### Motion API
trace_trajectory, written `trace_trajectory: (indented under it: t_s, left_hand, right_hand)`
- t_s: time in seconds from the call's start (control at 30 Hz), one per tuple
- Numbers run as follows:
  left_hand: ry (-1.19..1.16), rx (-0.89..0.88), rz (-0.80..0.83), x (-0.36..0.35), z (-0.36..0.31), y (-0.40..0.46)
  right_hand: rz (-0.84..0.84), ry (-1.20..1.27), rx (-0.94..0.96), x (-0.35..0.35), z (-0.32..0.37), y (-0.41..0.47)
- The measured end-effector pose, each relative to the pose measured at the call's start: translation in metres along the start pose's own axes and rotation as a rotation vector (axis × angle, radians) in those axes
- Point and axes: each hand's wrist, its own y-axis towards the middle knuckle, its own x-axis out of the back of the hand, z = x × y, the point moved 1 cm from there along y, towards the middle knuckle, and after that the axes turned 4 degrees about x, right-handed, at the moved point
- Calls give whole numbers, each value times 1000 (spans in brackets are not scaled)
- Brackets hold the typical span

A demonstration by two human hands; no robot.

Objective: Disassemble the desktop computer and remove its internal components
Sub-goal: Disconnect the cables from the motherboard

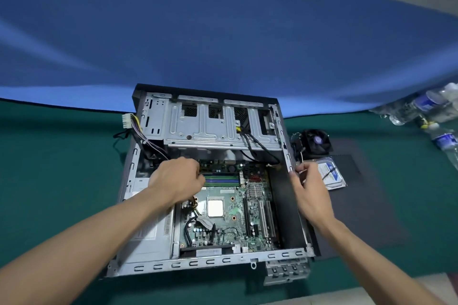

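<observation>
While the open desktop case lies flat on the green desk, side panel off, both hands are at work on it. Left hand is inside, fingers curled down at the left end of the RAM slots on the motherboard; can't tell if it actually pinches anything, fingertips hidden. Right hand sits at the case's right wall, thumb & fingers bent near the rim; whether it grips the wall or a small part isn't clear. CPU sits bare in its socket mid-board, no cooler on it. PSU fills the case's left side under the left forearm; its white connector & wire bundle hang out over the left wall. Drive cage spans the far end. Just right of the case, on a dark panel: cooler fan, and a hard drive beside it, close to the right hand. Plastic bottles lie far right.
</observation>
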Motion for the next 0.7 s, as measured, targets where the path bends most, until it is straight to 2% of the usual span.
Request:
trace_trajectory:
  t_s: [0.17, 0.3, 0.37, 0.47, 0.57, 0.7]
  left_hand:
    - [154, -86, -90, 0, -5, -7]
    - [276, -126, -68, 1, -12, -8]
    - [325, -145, -51, 3, -22, -8]
    - [337, -118, -31, 6, -48, -12]
    - [275, -82, -22, 9, -83, -18]
    - [203, -127, -24, 5, -129, -33]
  right_hand:
    - [-28, 143, -89, -4, -8, -5]
    - [-13, 472, -217, 3, -33, -2]
    - [-19, 544, -269, 8, -48, -4]
    - [35, 362, -256, 13, -75, -6]
    - [150, 287, -269, 8, -94, -3]
    - [304, 155, -255, -9, -98, 9]
